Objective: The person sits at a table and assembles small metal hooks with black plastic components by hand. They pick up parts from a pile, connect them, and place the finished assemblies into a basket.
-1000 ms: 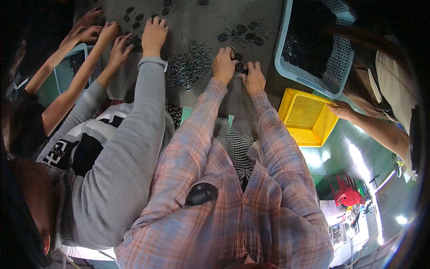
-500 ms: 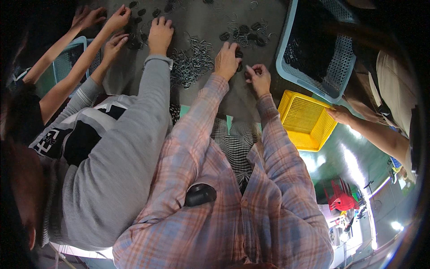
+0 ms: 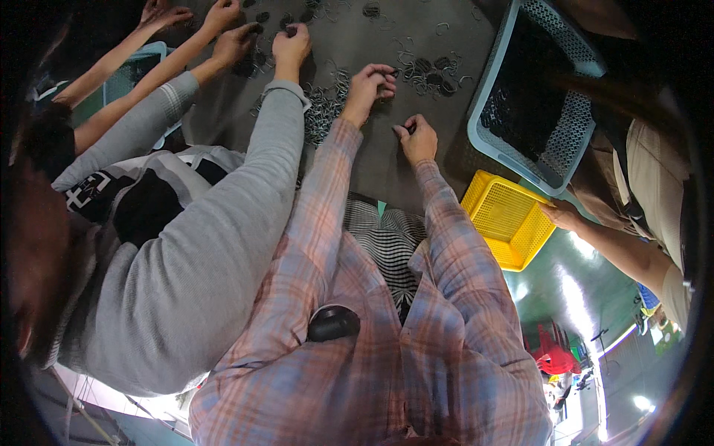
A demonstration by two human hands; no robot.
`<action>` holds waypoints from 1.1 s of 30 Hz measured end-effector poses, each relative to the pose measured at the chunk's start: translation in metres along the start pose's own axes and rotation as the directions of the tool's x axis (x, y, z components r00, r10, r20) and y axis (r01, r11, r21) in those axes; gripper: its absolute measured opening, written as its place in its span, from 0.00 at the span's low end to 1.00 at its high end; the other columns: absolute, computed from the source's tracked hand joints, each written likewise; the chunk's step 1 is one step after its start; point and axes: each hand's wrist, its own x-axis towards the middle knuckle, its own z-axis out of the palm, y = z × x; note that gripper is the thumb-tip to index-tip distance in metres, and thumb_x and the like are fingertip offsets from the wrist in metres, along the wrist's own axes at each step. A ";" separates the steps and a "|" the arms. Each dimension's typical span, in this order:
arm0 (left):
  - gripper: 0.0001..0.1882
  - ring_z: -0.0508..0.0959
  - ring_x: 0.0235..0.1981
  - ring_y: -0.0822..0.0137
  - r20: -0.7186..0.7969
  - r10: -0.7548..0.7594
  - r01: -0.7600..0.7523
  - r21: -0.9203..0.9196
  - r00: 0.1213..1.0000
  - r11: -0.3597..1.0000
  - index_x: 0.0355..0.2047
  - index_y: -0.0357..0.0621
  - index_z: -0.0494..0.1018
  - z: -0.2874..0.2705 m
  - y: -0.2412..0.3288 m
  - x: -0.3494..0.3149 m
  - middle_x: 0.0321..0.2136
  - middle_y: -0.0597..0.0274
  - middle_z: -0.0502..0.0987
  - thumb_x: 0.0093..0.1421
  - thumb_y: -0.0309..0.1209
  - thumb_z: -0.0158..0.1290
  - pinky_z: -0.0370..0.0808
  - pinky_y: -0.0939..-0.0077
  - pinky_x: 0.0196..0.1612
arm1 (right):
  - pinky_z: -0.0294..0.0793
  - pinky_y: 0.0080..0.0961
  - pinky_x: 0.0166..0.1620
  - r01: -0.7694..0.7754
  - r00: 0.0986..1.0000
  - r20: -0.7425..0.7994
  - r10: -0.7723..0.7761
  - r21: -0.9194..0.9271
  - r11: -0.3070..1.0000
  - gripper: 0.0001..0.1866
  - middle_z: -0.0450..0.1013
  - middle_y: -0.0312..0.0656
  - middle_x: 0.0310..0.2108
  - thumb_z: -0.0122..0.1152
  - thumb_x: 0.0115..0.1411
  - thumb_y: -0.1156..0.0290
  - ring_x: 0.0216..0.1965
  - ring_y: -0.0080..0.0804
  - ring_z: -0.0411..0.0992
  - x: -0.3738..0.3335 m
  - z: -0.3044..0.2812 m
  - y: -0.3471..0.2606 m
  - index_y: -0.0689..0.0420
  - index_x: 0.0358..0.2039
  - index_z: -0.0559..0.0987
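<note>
My left hand (image 3: pixel 366 95) is over the grey tabletop beside a pile of small silver wire hooks (image 3: pixel 321 111). Its fingers are apart and partly bent, with a dark bit at the foremost fingertips; I cannot make out a grip on it. To its right, nearer me, my right hand (image 3: pixel 420 141) is closed in a pinch on a small dark piece (image 3: pixel 411 128), mostly hidden by thumb and finger. Farther off, several black oval pieces (image 3: pixel 424 65) lie among loose wire hooks.
A blue-grey basket (image 3: pixel 476 123) with dark contents stands at the right. Below it, another person's hand (image 3: pixel 563 214) touches a yellow basket (image 3: pixel 506 256). On my left, a grey-sleeved co-worker's hands (image 3: pixel 291 46) and another person's hands (image 3: pixel 222 15) work among black pieces.
My left hand has moved slightly left and its fingers have spread from the black piece. My right hand has drawn back slightly toward me and left. The neighbour's hands have shifted right.
</note>
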 end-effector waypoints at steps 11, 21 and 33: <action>0.16 0.74 0.41 0.68 0.001 0.178 -0.125 0.722 0.984 0.681 0.36 0.41 0.74 -0.006 -0.007 0.038 0.40 0.56 0.74 0.48 0.33 0.63 0.75 0.72 0.37 | 0.76 0.30 0.35 -0.310 0.949 0.308 0.070 0.950 0.025 0.09 0.72 0.41 0.29 0.54 0.62 0.63 0.31 0.30 0.73 0.011 -0.038 -0.024 0.56 0.32 0.71; 0.16 0.79 0.35 0.56 0.039 0.388 -0.221 0.872 0.921 0.437 0.38 0.44 0.76 0.057 0.006 0.060 0.33 0.55 0.78 0.50 0.35 0.60 0.76 0.64 0.38 | 0.70 0.43 0.39 -0.154 0.876 -0.456 0.157 0.044 0.987 0.19 0.76 0.47 0.30 0.70 0.45 0.59 0.36 0.51 0.74 0.082 -0.039 -0.030 0.53 0.35 0.75; 0.10 0.79 0.37 0.64 0.202 0.025 -0.083 0.280 0.979 0.956 0.34 0.44 0.74 0.040 0.013 0.084 0.31 0.61 0.78 0.49 0.28 0.54 0.76 0.69 0.39 | 0.72 0.26 0.29 -0.159 0.981 0.144 0.129 0.981 0.110 0.10 0.72 0.38 0.31 0.61 0.52 0.71 0.27 0.29 0.71 0.034 -0.053 -0.027 0.54 0.34 0.71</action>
